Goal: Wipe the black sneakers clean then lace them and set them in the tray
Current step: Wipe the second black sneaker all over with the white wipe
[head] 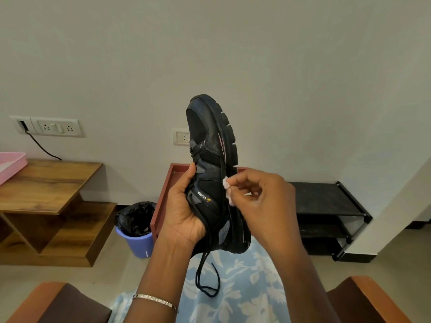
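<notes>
Fingers [241, 180] of the right hand [263, 201] pinch a small white wipe [225, 183] against the side of a black sneaker [210, 159], held toe-up in midair. The left hand [184, 206] grips its collar and the laces [207, 280] dangle over the lap. A reddish-brown tray [178, 174] stands just behind, with bare wall above.

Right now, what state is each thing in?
black sneaker: held in the air, toe up
lace: untied, ends hanging loose
left hand: grips the sneaker's collar
white wipe: pinched by right hand, against the sneaker's sole edge
bin: lidless, lined with black bag
</notes>
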A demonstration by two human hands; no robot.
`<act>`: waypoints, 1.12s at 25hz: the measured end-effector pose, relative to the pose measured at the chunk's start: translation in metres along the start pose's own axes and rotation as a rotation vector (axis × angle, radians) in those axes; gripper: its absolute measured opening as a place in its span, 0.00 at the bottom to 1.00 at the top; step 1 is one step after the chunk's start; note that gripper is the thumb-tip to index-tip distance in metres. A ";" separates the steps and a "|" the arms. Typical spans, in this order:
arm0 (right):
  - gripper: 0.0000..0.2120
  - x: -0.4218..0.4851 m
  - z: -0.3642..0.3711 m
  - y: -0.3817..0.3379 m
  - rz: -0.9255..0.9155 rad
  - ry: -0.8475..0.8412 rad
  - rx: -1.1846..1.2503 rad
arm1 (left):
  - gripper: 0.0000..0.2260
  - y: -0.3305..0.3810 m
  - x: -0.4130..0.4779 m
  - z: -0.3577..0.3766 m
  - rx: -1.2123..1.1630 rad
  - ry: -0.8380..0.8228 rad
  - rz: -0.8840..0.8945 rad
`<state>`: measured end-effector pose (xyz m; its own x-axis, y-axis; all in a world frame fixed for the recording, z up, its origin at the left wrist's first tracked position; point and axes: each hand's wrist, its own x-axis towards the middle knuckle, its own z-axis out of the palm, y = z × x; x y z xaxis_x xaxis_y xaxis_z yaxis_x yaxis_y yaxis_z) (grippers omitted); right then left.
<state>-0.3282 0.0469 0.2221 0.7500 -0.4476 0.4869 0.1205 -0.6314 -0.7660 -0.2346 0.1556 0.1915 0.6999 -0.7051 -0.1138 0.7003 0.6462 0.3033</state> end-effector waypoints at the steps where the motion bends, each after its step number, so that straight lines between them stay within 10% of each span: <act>1: 0.06 -0.006 0.000 0.002 0.016 -0.035 -0.016 | 0.20 0.001 0.000 0.000 0.002 0.017 0.012; 28: 0.07 0.015 0.019 0.005 -0.142 0.356 -0.031 | 0.14 -0.007 -0.010 0.009 0.195 0.093 0.009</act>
<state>-0.3040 0.0488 0.2179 0.4540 -0.5429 0.7065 0.1832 -0.7191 -0.6704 -0.2479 0.1554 0.1986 0.7221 -0.6640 -0.1941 0.6599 0.5770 0.4812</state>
